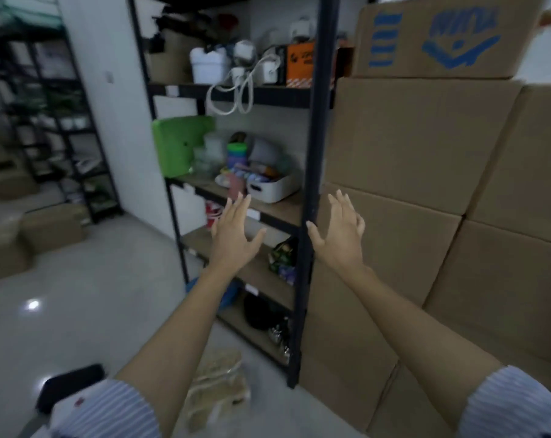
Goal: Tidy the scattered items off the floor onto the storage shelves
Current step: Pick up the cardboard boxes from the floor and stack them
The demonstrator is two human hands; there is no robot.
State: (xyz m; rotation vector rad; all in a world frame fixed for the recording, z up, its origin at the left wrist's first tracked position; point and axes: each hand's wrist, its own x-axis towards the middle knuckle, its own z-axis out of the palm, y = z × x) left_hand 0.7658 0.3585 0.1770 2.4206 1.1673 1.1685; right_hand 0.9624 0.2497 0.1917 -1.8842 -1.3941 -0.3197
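Observation:
A black metal storage shelf (pixel 315 128) with wooden boards stands in front of me, its levels holding mixed goods. My left hand (pixel 234 233) is raised before the middle boards, fingers spread, holding nothing. My right hand (pixel 340 230) is raised just right of the shelf's front post, fingers apart and empty, thumb close to the post. On the floor below my arms lies a beige woven bag (pixel 217 387). A flat black item (pixel 69 388) lies on the floor at the lower left.
Stacked cardboard boxes (pixel 426 184) form a wall right of the shelf. A white bin (pixel 272 188) and a green case (pixel 178 147) sit on the middle board. More boxes (pixel 46 230) and another black rack (pixel 62 121) stand at the left. The tiled floor (pixel 94 295) is glossy.

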